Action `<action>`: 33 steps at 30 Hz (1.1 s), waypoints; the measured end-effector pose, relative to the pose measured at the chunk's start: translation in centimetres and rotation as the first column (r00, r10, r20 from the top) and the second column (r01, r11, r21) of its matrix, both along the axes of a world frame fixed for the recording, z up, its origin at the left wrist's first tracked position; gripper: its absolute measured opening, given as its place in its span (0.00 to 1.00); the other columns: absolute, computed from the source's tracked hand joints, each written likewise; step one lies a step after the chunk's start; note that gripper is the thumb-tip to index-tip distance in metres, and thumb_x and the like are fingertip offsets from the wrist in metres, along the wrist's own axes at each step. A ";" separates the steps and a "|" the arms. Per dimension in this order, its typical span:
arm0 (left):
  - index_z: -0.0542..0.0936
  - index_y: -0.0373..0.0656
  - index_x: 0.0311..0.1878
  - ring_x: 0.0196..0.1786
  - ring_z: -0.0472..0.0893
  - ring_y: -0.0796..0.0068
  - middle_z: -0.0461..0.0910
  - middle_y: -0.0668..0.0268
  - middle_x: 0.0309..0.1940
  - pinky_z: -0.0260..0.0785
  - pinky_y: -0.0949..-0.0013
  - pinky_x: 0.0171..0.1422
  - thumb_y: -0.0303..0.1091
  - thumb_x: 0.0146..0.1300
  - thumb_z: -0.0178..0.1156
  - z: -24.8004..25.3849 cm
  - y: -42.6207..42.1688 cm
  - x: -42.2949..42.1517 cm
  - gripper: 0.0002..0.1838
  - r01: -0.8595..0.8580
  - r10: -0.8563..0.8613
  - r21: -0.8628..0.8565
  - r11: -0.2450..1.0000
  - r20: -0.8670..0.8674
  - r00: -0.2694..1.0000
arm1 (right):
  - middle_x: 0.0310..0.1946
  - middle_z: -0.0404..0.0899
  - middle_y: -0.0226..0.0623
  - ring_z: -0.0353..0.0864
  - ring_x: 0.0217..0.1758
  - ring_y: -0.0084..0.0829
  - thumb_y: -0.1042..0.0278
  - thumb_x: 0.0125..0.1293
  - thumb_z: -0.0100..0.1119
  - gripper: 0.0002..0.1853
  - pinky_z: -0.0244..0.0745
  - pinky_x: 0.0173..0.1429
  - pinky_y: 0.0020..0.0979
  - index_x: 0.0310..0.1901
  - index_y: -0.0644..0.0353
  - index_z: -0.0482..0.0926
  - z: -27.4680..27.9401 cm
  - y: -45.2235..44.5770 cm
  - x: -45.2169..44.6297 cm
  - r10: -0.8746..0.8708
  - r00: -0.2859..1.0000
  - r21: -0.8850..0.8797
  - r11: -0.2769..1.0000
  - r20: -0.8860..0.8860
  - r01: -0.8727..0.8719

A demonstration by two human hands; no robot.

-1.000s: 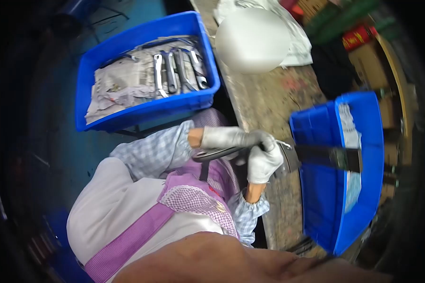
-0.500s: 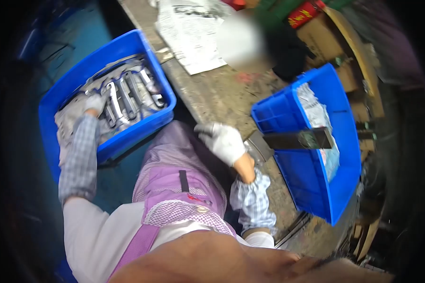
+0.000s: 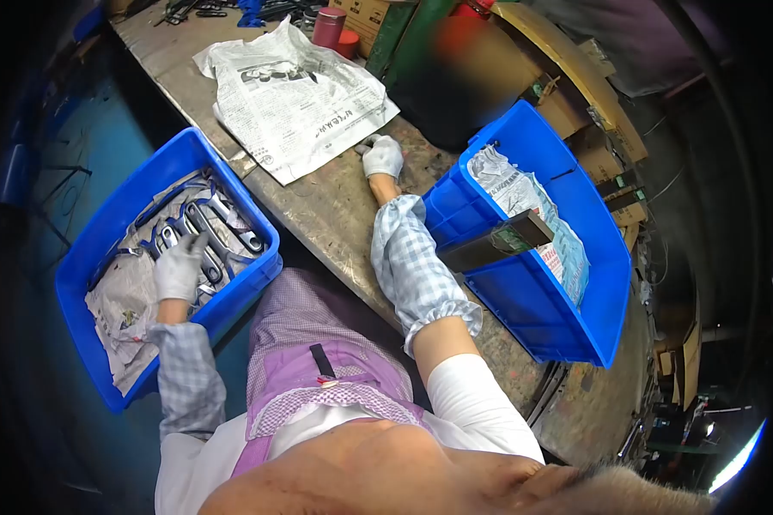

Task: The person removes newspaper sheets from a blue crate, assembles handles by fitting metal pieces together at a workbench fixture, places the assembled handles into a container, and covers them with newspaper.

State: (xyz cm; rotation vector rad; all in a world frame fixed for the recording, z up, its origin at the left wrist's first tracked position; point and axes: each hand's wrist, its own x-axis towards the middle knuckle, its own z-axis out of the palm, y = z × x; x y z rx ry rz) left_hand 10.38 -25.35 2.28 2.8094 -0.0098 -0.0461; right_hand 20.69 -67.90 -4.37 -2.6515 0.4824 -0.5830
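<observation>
My left hand (image 3: 179, 268), in a whitish glove, is inside the left blue bin (image 3: 270, 257). Its fingers are closed around one of the metal parts, which are dark and silvery with long handles (image 3: 208, 232). The held portion is partly hidden under the fingers. On the workbench, my right hand (image 3: 381, 159), also gloved, is at the near edge of a spread newspaper sheet (image 3: 305, 107). Its fingers are slightly bent and apart, with nothing visible held between them.
A second blue bin (image 3: 610, 318) stands tilted on the workbench (image 3: 318, 232) at the right, with printed paper (image 3: 567, 245) inside and a dark metal bar (image 3: 498, 242) across its side. Cardboard boxes (image 3: 365, 19) and a red container (image 3: 329, 27) are at the back.
Both hands have parted from the dark part they were on together. My left hand went into the left bin, and my right hand moved forward to the newspaper. The view has shifted.
</observation>
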 end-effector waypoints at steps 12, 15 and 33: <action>0.85 0.46 0.37 0.31 0.84 0.55 0.84 0.59 0.28 0.76 0.57 0.33 0.36 0.64 0.64 1.6 -16.1 -3.4 0.05 0.708 -0.572 -0.196 0.678 0.463 0.677 | 0.30 0.80 0.35 0.82 0.36 0.39 0.75 0.51 0.71 0.09 0.77 0.43 0.37 0.33 0.56 0.81 23.6 4.8 -23.7 0.310 0.813 -0.095 0.948 0.492 -0.305; 0.84 0.46 0.35 0.29 0.84 0.56 0.83 0.59 0.27 0.75 0.59 0.32 0.34 0.62 0.65 3.4 -19.0 -3.6 0.04 0.797 -0.653 -0.154 0.585 0.494 0.575 | 0.31 0.82 0.36 0.83 0.36 0.37 0.76 0.52 0.71 0.08 0.77 0.42 0.32 0.35 0.59 0.83 29.4 -2.8 -27.4 0.243 0.772 -0.294 0.953 0.588 -0.077; 0.82 0.35 0.51 0.38 0.85 0.64 0.83 0.59 0.43 0.79 0.66 0.39 0.21 0.62 0.63 17.3 -37.7 -0.6 0.13 0.979 -0.697 0.142 0.145 0.717 -0.001 | 0.54 0.78 0.58 0.87 0.40 0.50 0.55 0.63 0.59 0.22 0.83 0.43 0.43 0.54 0.58 0.78 14.2 -18.7 -30.3 0.216 0.725 -0.205 0.872 -0.654 -0.445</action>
